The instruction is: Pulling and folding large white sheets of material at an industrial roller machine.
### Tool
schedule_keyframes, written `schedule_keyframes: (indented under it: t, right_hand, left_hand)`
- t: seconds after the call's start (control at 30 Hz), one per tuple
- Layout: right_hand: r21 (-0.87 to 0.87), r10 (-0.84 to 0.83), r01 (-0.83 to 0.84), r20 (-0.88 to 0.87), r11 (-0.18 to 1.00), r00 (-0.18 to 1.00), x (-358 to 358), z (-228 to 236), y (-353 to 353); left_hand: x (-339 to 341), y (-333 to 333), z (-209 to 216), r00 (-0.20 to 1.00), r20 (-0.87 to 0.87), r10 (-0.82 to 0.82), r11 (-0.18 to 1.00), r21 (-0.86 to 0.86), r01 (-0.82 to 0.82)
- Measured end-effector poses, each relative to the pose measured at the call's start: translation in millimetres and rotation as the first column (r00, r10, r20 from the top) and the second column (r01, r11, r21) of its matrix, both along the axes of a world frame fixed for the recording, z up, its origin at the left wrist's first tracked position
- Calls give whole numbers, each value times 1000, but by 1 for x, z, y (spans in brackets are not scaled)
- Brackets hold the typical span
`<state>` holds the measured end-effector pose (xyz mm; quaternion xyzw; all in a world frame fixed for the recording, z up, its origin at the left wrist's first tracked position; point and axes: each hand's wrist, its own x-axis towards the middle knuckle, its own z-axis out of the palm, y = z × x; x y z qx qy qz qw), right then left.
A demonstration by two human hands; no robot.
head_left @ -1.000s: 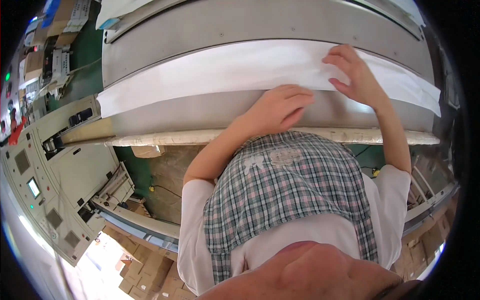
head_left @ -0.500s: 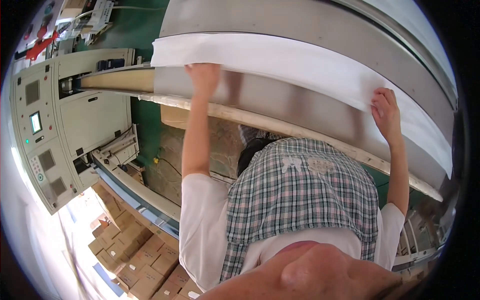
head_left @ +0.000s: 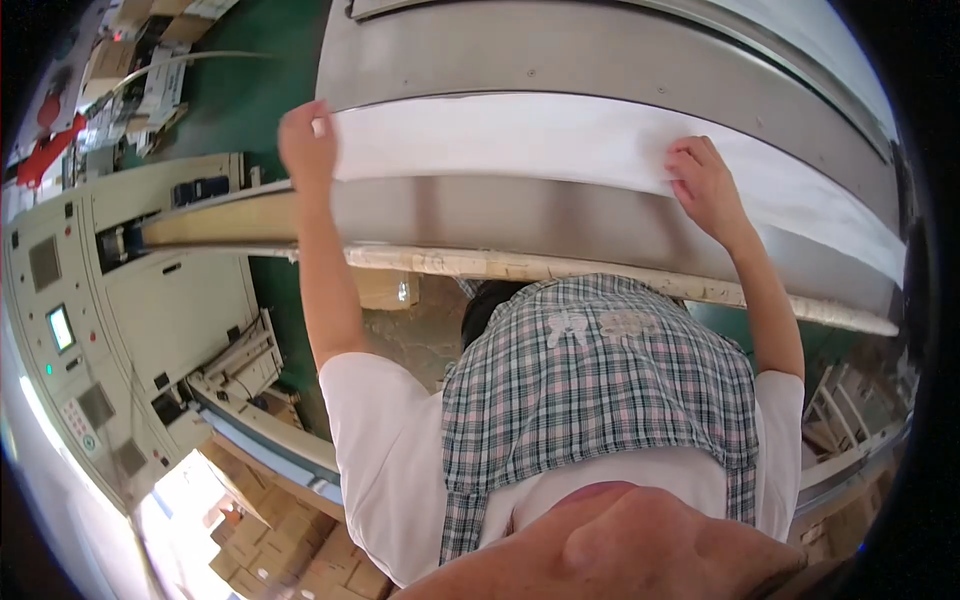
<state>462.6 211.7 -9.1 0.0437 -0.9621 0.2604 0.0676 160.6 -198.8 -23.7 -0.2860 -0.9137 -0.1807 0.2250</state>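
A long strip of white cloth (head_left: 500,135) lies across a grey metal surface in front of me. At its left end my left hand (head_left: 308,148) is closed, with a bit of white showing between thumb and fingers. My right hand (head_left: 705,185) is over the right part of the strip, near its front edge. Its fingers are curled in toward the thumb against the cloth; the exact contact at the fingertips is blurred. The rest of the strip runs on to the right and bends down along the surface.
A grey metal plate (head_left: 600,65) rises behind the cloth. A pale padded bar (head_left: 480,262) runs along the front edge, close to my checked apron (head_left: 600,390). At left stands a beige machine cabinet (head_left: 190,310) with a small screen; cardboard boxes (head_left: 270,545) are stacked at lower left.
My left hand has moved left and slightly up to the strip's left end. My right hand has shifted left along the cloth. The whole view has shifted a little.
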Motion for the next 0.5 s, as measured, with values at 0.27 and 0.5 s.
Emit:
schedule_keyframes:
  t: [0.27, 0.5]
  right_hand:
    - [109, -235, 234, -2, 966, 972, 23, -6, 13]
    - [221, -425, 416, -10, 882, 905, 82, -2, 68]
  left_hand:
    - [59, 139, -51, 904, 337, -262, 954, -52, 295]
    - [84, 42, -62, 918, 348, -191, 945, -187, 268]
